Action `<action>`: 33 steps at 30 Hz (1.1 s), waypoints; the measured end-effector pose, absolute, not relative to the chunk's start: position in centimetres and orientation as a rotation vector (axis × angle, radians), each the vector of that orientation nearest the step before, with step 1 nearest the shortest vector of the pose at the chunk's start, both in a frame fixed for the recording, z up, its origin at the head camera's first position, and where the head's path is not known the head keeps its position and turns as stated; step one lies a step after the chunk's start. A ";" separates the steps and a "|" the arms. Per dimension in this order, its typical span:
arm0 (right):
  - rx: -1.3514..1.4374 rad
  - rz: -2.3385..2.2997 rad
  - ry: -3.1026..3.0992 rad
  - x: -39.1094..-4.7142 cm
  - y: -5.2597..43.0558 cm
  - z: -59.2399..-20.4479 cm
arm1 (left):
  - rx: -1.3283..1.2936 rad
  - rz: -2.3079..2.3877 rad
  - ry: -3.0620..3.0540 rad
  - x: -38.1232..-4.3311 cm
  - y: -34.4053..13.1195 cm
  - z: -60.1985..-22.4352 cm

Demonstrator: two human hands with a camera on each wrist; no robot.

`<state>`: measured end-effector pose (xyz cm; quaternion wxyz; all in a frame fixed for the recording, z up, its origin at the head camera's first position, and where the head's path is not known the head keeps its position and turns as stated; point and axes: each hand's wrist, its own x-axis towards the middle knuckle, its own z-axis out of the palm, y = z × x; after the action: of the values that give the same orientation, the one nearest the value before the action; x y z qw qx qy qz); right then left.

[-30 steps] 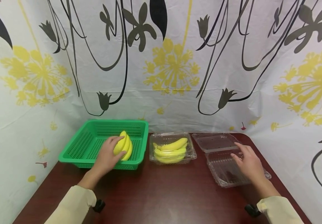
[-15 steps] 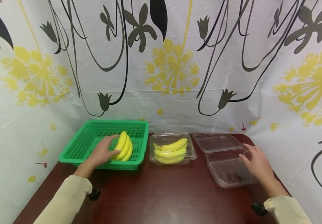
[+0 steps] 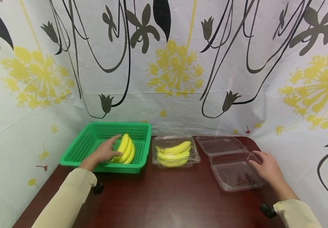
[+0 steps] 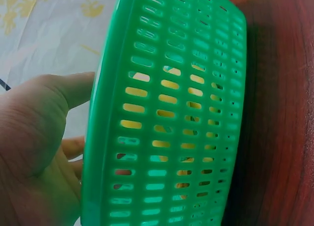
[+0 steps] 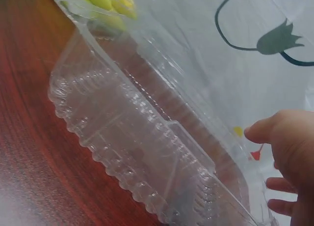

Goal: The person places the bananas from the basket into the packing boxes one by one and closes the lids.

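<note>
A bunch of yellow bananas (image 3: 127,149) lies in the green basket (image 3: 77,164) at the left. My left hand (image 3: 104,152) reaches over the basket's front rim, thumb and forefinger spread at the bananas' left side; in the left wrist view the basket wall (image 4: 162,108) hides most of its fingers. On the right, a clear plastic clamshell (image 3: 232,186) stands with its lid laid back and nothing inside. My right hand (image 3: 270,167) hovers at its right rim, fingers loosely extended and holding nothing; the right wrist view shows the thumb (image 5: 262,131) apart from the clamshell.
Between basket and open clamshell stands a second clear clamshell (image 3: 195,157), closed, with bananas (image 3: 173,155) inside. Everything rests on a dark red wooden table (image 3: 169,196). A patterned cloth (image 3: 178,114) hangs close behind and along both sides.
My left hand has drawn back leftward from over the bananas, which stay in the basket. My right hand has moved right, from over the open clamshell to its right rim.
</note>
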<state>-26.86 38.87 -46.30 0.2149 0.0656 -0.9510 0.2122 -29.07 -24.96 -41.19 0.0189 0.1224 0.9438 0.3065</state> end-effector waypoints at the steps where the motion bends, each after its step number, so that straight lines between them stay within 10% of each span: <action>1: 0.189 0.602 -2.646 -26.9 39.1 -46.4 | 0.369 0.956 2.907 -29.1 -25.0 -41.2; 33: 0.123 1.889 -2.604 -25.0 40.9 -49.2 | 0.452 0.905 2.864 -29.6 -23.6 -42.0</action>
<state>-25.01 40.88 -49.22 -0.0387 0.0382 -0.8083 0.5863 -29.64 -23.55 -41.99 0.0519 0.1485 0.9416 0.2976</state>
